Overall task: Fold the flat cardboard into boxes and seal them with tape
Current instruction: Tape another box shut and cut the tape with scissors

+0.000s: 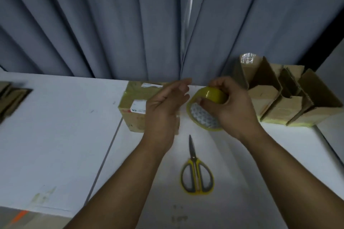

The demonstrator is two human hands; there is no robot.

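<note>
A folded cardboard box (pixel 134 102) with white labels stands on the white table (pixel 55 135) at the middle back. My left hand (pixel 163 109) hovers in front of its right side, fingers straight and holding nothing. My right hand (pixel 232 106) grips a yellowish roll of tape (pixel 206 102) just right of the box, fingers curled over its rim. Yellow-and-grey scissors (pixel 195 173) lie closed on the table below my hands, tips pointing away.
Several open-topped cardboard boxes (pixel 279 96) stand in a row at the back right. Flat cardboard (pixel 11 98) lies at the left edge. Grey curtains (pixel 130 24) hang behind the table. A seam (pixel 108 154) runs across the tabletop.
</note>
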